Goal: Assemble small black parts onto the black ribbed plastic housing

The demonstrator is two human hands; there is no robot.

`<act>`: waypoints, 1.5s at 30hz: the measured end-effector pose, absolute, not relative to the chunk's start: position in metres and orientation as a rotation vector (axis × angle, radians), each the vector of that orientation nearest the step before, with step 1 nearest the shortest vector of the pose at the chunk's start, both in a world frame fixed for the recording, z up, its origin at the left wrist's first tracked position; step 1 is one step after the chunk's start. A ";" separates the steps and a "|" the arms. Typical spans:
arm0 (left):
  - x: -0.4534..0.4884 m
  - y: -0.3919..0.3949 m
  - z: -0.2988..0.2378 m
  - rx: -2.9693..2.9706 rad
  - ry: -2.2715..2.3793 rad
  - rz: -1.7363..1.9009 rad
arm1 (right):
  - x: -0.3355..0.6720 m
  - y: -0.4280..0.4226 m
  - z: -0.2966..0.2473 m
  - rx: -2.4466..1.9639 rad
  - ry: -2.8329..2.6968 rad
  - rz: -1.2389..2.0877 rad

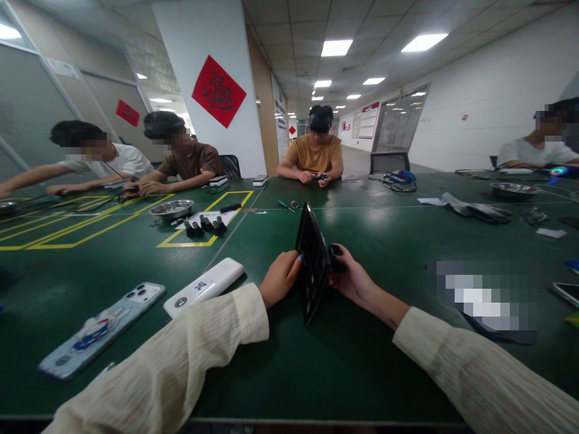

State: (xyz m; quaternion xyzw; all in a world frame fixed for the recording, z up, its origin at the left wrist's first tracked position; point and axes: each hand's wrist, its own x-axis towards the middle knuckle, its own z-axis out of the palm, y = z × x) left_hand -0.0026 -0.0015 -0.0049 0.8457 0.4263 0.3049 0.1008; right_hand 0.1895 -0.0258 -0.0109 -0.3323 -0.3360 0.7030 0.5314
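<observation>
A thin black panel (312,265) stands on edge on the green table (316,361), tilted away from me, its face dotted with small holes. My left hand (280,278) grips its left side, fingers curled round the edge. My right hand (350,277) is closed on the right side and also presses a small black part (335,250) against the panel. Both arms wear cream sleeves.
A white power bank (204,287) and a phone (102,328) in a patterned case lie to the left. Farther off are a metal bowl (172,209), small black parts (204,226), yellow tape lines, grey gloves (474,210). Other people sit around the table.
</observation>
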 end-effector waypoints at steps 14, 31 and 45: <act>-0.002 -0.005 0.002 2.355 1.236 0.813 | 0.187 -0.029 -0.005 -0.817 -0.841 1.661; -0.002 -0.006 0.003 2.350 1.379 0.926 | 0.187 -0.031 -0.004 -0.798 -0.917 1.667; -0.004 -0.003 -0.001 2.369 1.280 0.919 | 0.186 -0.033 -0.002 -0.800 -0.949 1.675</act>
